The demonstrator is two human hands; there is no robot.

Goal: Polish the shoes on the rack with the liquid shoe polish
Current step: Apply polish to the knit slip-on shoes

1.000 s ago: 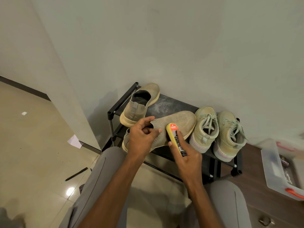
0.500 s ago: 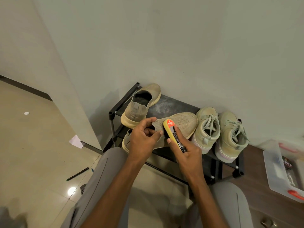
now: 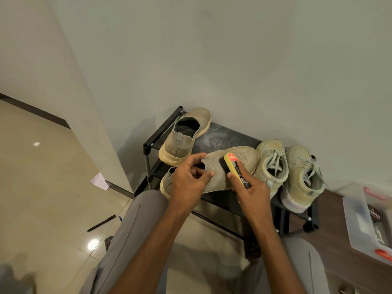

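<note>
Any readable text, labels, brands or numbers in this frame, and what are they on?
None can be read.
Polish bottle in the right hand: white print on the orange label, too small.
Dark packet in the clear plastic box: large white letters, blurred.
Shoes: no markings visible.

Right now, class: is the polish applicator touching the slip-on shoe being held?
Touching. The head view shows the right hand pressing the polish applicator with its dark sponge flat against the knit upper of the slip-on shoe, with no gap visible.
</note>
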